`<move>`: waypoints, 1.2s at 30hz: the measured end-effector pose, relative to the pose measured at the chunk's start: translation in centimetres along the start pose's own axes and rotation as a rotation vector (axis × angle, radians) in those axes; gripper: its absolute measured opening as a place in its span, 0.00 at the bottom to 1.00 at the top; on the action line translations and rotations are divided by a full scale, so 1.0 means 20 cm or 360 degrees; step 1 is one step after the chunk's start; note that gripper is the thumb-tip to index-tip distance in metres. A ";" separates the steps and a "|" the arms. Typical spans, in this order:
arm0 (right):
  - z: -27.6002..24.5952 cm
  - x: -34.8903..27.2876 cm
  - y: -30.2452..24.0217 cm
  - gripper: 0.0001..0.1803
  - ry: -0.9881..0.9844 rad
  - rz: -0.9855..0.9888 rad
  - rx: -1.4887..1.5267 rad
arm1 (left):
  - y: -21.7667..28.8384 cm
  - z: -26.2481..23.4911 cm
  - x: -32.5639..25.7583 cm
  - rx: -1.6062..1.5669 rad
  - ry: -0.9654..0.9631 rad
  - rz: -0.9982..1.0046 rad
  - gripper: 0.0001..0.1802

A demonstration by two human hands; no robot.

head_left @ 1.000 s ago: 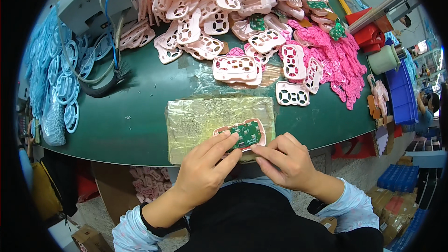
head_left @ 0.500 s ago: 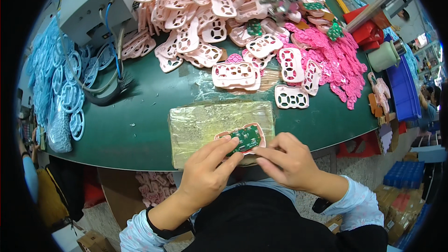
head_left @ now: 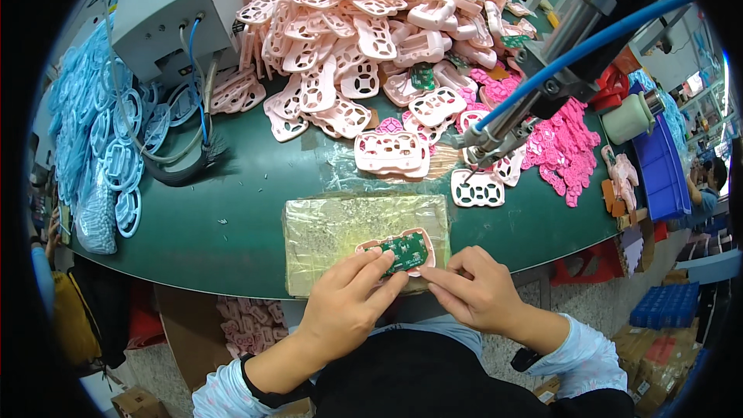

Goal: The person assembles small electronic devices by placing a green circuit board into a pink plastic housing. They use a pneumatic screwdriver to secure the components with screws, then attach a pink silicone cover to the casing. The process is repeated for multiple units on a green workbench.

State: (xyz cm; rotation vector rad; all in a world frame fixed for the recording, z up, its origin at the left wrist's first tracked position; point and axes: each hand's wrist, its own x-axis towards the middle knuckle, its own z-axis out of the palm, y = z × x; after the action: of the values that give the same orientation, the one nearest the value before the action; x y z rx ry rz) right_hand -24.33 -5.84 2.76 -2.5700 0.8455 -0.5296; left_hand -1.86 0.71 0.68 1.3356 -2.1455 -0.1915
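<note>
A pale pink plastic shell [head_left: 430,251] with a green circuit board [head_left: 408,251] in it sits tilted on the tape-wrapped block [head_left: 325,224], near its front right corner. My left hand [head_left: 348,294] is closed on its left side, with fingertips lying over the board and the thumb at the near edge. The fingers of my right hand [head_left: 476,290] are drawn together at the shell's near right corner. Its index fingertip touches the rim there; anything small between those fingers is hidden.
Pale pink shells [head_left: 375,35] lie heaped at the back, beside bright pink parts [head_left: 561,147]. A metal tool arm [head_left: 534,85] with a blue hose hangs over the right side. Light blue frames [head_left: 120,159] and a grey machine box [head_left: 174,23] stand left; a blue bin [head_left: 665,162] stands right.
The metal tool arm has come down and nearer, over the pink shells at the right. The view has shifted slightly. Both hands keep nearly the same hold on the shell.
</note>
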 end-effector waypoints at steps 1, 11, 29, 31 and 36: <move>0.00 0.00 0.00 0.18 0.0022 0.0006 -0.0008 | 0.00 0.00 0.00 0.0011 -0.0002 0.0000 0.17; 0.01 0.02 -0.11 0.15 0.0007 0.0219 -0.0192 | 0.03 -0.01 0.02 0.0069 0.0016 -0.0016 0.21; 0.02 0.01 -0.05 0.17 0.0047 0.0122 -0.0158 | 0.08 0.01 0.04 0.0212 -0.0076 -0.0029 0.21; 0.03 0.01 -0.06 0.17 0.0038 0.0160 -0.0219 | 0.08 0.02 0.04 0.0223 -0.0072 -0.0024 0.22; 0.01 0.01 -0.05 0.18 0.0044 0.0042 -0.0159 | 0.07 0.00 0.01 0.0163 -0.0076 -0.0013 0.24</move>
State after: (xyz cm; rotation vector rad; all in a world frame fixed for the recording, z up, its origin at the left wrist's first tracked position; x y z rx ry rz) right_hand -23.57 -5.13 3.06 -2.6433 0.9367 -0.5288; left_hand -2.92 1.12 1.38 1.4107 -2.2164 -0.1190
